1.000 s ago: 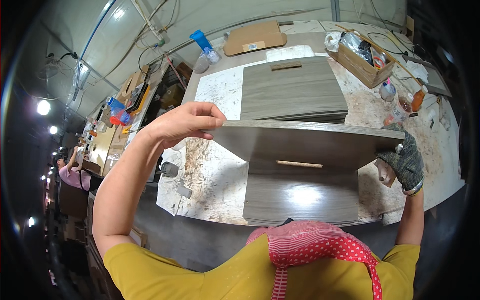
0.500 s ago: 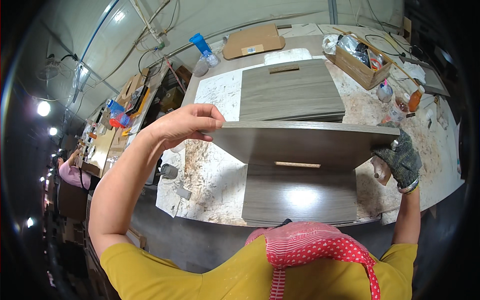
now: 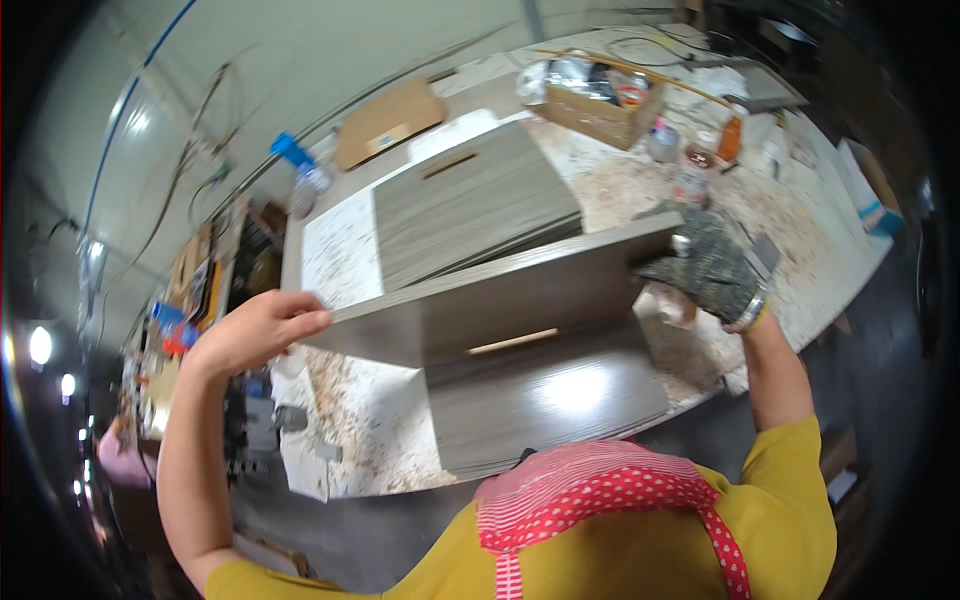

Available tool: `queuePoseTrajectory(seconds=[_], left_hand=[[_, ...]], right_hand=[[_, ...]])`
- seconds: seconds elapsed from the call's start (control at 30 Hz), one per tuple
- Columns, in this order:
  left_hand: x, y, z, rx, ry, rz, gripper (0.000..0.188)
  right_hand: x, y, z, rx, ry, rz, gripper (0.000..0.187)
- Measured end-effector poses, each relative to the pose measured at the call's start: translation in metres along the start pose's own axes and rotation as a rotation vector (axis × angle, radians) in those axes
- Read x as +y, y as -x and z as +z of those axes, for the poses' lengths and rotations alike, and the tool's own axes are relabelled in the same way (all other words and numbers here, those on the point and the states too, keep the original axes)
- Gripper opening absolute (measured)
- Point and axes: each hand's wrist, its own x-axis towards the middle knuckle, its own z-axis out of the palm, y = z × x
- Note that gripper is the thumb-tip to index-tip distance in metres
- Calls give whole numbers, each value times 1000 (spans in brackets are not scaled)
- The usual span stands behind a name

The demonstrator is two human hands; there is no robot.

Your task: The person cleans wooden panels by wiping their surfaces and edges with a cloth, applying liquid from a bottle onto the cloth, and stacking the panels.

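Observation:
A grey wood-grain panel [image 3: 500,295] stands on its long edge, tilted, between my two hands. My left hand [image 3: 262,332] is bare and pinches the panel's left top corner between thumb and fingers. My right hand [image 3: 705,268], in a dark knitted glove, grips the panel's right end; part of its fingers is hidden. Below the glove is a pale, crumpled-looking thing [image 3: 672,305] whose kind I cannot make out. Under and in front of the panel lies a flat grey board [image 3: 545,405]. Behind it rests a stack of similar boards [image 3: 480,205], the top one with a narrow slot.
The stained white table [image 3: 360,430] carries a cardboard box of odds and ends [image 3: 600,115], an orange bottle [image 3: 730,138] and a clear bottle [image 3: 693,170] at the back right. A flat cardboard piece [image 3: 390,120] and a blue cup [image 3: 290,150] are at the back left. A person [image 3: 125,455] is far left.
My view has turned, so the table and boards appear slanted and further left. The panel stays in both hands, its left end now lower in the picture than its right.

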Motion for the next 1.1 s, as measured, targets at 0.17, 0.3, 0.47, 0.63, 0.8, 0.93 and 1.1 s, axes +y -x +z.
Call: queuePoseTrajectory(seconds=[0.17, 0.3, 0.47, 0.63, 0.8, 0.93, 1.1], left_hand=[[39, -11, -11, -49, -303, 131, 45], [71, -32, -3, -195, -212, 184, 52], [141, -52, 6, -304, -152, 233, 54], [186, -77, 21, -373, -76, 383, 53], [205, -83, 26, -457, 10, 311, 54], [195, -79, 26, -456, 77, 336, 48], [191, -89, 32, -607, 397, 300, 40]], right_hand=[[-1, -4, -5, 15, -50, 24, 41], [-17, -18, -10, 17, -284, 244, 66], [-18, -17, -11, 4, -205, 278, 68], [-23, -19, -14, 49, -164, 234, 62], [-28, -23, -24, -4, -282, 313, 58], [-30, -23, -26, -9, -341, 362, 58], [-29, -25, -22, -39, -351, 382, 59]])
